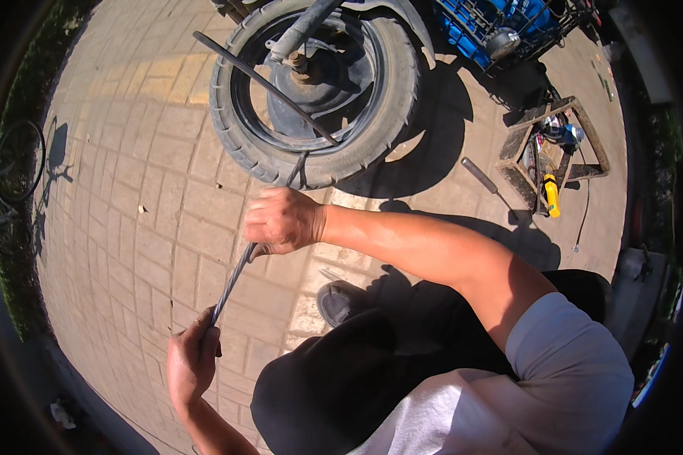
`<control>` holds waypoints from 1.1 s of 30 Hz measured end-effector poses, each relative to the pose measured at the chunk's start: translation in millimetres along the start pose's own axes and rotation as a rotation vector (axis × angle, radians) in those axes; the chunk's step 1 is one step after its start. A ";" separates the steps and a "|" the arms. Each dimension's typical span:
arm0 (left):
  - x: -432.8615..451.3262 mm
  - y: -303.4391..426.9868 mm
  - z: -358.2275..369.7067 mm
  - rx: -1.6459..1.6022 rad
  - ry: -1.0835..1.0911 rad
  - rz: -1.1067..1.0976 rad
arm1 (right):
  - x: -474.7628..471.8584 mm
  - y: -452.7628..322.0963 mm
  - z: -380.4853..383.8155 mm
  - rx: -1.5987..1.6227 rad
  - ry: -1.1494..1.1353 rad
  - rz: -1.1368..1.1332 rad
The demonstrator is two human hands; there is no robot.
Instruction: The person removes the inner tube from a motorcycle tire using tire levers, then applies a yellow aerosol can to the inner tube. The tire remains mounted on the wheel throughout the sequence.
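Observation:
A scooter wheel's tyre [401, 114] stands out at the top, with a fork leg [310, 28] meeting its hub [304, 77]. My right hand [284, 220] is closed around a metal pry bar [233, 281], just below the tyre. The bar's far end reaches over the tyre's sidewall to the rim's edge; its tip is hard to make out. Lower down, my left hand [193, 355] grips the near end of the same bar. A second metal bar [256, 77] lies slanted across the wheel, its lower end at the inner edge of the tyre.
On the right, a worn frame-like tool holder [595, 136] contains tools, including a yellow-handled tool [551, 196]. A screwdriver [479, 174] lies on the paving beside it. A black wire basket [523, 57] with blue contents is at the top right. My shoe [338, 301] is below the wheel.

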State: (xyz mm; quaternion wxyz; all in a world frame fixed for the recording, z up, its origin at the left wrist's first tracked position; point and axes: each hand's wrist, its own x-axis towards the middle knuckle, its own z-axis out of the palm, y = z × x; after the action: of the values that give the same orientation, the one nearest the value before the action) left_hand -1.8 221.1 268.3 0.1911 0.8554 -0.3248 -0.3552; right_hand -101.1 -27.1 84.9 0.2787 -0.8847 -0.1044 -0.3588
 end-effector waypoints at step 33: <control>295.5 -5.3 177.6 -1.514 -0.172 0.079 | -32.8 -14.6 -13.1 -0.024 -0.009 -0.036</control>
State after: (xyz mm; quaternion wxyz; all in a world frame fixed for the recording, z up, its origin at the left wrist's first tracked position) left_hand 29.0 3.4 2.6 0.7120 0.4481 -0.0367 -0.5394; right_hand -137.9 -22.1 76.0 0.2612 -0.8876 -0.1174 -0.3608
